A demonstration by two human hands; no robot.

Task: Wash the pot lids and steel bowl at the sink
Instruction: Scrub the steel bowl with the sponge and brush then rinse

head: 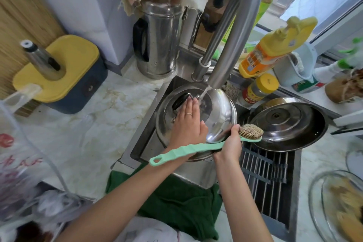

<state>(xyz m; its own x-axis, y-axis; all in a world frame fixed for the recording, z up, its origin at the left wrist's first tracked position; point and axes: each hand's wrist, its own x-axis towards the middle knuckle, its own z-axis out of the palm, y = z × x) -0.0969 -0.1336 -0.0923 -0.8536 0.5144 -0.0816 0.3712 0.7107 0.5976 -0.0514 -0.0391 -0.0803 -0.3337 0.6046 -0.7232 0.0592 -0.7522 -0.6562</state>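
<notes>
A large steel pot lid (220, 116) with a black knob is held tilted in the sink (145, 124) under the running faucet (233, 31). My left hand (186, 122) lies flat on the lid's top with straight fingers, the fingertips in the water stream. My right hand (228, 143) grips the lid's near rim together with a mint-green dish brush (188, 150), whose brown scrub head points right. A second steel lid (282, 122) lies on a dark pan at the sink's right side. No steel bowl is clearly in view.
A wire rack (265, 173) spans the sink's right half. A green cloth (176, 198) hangs over the front edge. A steel kettle (159, 39), yellow-lidded box (59, 72), detergent bottle (273, 47) and yellow-capped jar (259, 88) ring the sink. A glass dish (337, 206) sits at right.
</notes>
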